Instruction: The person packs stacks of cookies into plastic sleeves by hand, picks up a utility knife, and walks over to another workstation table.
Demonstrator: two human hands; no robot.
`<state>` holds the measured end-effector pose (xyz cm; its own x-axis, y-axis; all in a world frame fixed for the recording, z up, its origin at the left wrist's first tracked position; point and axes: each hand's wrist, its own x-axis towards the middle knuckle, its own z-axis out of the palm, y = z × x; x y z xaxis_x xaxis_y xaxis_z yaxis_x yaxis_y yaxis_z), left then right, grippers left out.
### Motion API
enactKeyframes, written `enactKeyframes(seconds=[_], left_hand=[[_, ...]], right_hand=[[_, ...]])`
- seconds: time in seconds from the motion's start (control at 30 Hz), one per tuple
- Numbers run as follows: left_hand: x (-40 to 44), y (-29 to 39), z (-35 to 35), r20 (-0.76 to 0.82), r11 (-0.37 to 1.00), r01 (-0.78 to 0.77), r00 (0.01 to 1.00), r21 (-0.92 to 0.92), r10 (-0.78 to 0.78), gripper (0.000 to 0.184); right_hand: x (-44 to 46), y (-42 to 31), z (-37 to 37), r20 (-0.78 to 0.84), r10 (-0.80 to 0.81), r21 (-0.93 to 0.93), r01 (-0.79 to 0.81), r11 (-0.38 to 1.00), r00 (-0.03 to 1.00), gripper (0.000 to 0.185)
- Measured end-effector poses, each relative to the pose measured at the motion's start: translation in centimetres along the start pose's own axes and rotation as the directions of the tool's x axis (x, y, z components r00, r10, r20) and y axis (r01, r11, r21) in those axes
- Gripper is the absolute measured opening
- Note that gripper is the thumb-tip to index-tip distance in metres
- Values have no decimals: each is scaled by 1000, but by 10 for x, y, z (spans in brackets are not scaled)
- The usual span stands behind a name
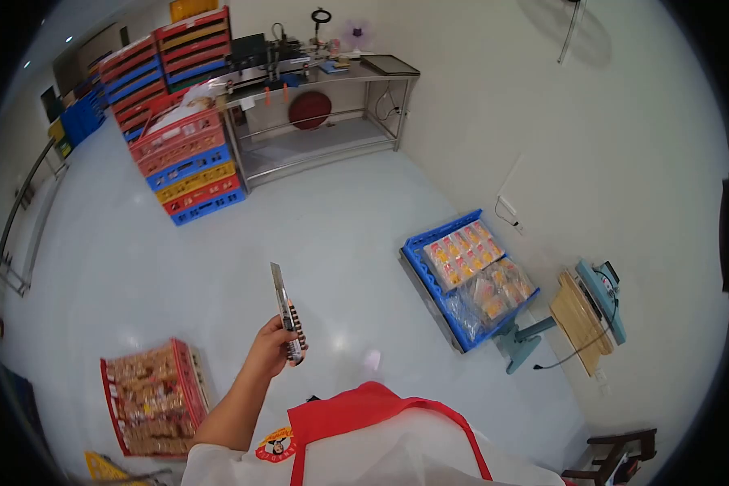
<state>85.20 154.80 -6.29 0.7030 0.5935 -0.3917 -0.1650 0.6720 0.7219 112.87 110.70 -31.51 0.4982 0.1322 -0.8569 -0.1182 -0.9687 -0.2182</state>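
My left hand [274,348] is raised in front of me, its fingers closed around the handle of a utility knife [287,316]. The knife's metal blade [278,278] is out and points up, away from me. Along the right side of the handle runs a brown-and-light striped edge that I cannot make out well. My right hand does not show. Below the knife are the red apron [364,409] and the white shirt that I wear.
A red crate [188,389] with bagged goods stands at lower left. To the right, a blue crate [431,298] holds packaged items, beside a blue-grey machine with a wooden board [575,316]. Stacked crates [194,176] and a metal table [324,166] stand at the back.
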Motion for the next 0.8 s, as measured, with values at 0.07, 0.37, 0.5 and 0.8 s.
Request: enactKeyframes(seconds=[0.07,0.37,0.5,0.8], left_hand=[[91,4,12,-28,1000,-11,1000,17,12,21],[335,102,86,-124,982,-52,989,180,75,15],[444,153,90,-107,970,-139,981,201,163,20],[732,290,106,142,736,-188,982,650,126,27]], right_hand=[[30,-48,-17,3,19,0,-19,1000,1000,40],[134,-463,-197,73,-494,-295,492,819,867,48],[8,-723,-237,215,-849,118,850,513,482,73],[136,-987,-280,248,-806,548,608,575,538,46]])
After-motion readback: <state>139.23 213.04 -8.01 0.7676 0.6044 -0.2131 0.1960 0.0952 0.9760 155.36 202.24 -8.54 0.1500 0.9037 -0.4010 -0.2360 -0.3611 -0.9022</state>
